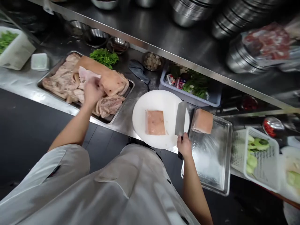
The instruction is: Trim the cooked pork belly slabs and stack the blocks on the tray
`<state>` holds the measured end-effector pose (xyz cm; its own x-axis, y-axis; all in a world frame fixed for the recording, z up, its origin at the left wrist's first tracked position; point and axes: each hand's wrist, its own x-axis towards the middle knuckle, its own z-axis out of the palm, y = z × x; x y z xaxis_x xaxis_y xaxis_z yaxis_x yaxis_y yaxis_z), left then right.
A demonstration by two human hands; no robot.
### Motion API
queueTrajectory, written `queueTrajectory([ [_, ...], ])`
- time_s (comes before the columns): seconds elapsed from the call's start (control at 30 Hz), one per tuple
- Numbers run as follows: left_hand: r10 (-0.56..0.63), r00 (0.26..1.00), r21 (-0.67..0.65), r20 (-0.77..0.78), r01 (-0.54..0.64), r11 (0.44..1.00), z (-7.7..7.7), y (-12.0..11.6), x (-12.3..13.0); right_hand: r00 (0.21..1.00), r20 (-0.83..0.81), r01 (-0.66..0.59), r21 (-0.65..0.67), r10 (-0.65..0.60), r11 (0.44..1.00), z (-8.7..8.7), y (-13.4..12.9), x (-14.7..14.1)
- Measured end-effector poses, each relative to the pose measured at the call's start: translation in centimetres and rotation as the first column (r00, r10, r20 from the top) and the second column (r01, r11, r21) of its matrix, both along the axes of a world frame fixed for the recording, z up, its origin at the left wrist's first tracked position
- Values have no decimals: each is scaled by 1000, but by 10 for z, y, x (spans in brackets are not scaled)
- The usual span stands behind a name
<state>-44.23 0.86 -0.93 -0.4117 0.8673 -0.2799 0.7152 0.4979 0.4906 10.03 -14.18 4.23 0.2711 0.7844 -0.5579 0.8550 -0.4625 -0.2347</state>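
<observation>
White jacket [131, 187] fronts a steel counter [125, 114] over dark floor [25, 125]; right fingers [182, 143] clasp a cleaver [180, 120], left fingers' [96, 84] grip unclear.

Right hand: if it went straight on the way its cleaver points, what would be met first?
Probably the plastic bin, just past the cutting board, though how high the cleaver sits is unclear.

No legible text, nothing I could transcribe. Closest candidates: two small printed packets in the blue bin [182, 95] behind the cutting board, one white and red [170, 79], one purple and pink [180, 83]. Both carried coloured print, but too small and blurred to make out letters, brand or numbers. Left sleeve [70, 161] had a small dark mark [54, 171] with a touch of red; couldn't resolve that either.
</observation>
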Motion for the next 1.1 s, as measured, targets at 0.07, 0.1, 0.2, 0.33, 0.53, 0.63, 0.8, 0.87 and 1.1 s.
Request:
queueTrajectory([
  [0.07,-136,956,-137,260,176,975,3,-36,88,976,-171,134,-23,-136,991,1,3,10],
  [0.1,-171,932,-166,319,232,958,3,-56,130,942,-264,202,-46,-207,978,2,3,16],
  [0.2,-223,889,-206,399,324,923,2,-106,229,808,-470,338,-126,-356,933,8,1,32],
  [0.33,-106,939,-269,328,201,942,-2,-130,287,710,-565,362,-222,-422,906,17,-8,35],
  [0.53,79,954,-333,290,23,942,-1,-124,312,680,-642,163,-340,-355,926,11,-17,7],
  [0.63,260,897,-358,357,-125,925,0,-112,323,660,-670,107,-364,-339,925,3,-19,-4],
  [0.8,643,527,-469,557,-439,766,18,-88,335,522,-754,92,-415,-399,905,-8,-16,2],
  [0.87,691,417,-481,590,-506,716,30,-81,342,427,-788,76,-457,-443,886,-11,-14,13],
  [1.1,461,511,-391,725,-247,887,53,-56,434,387,-807,195,-402,-446,895,1,-25,108],
])
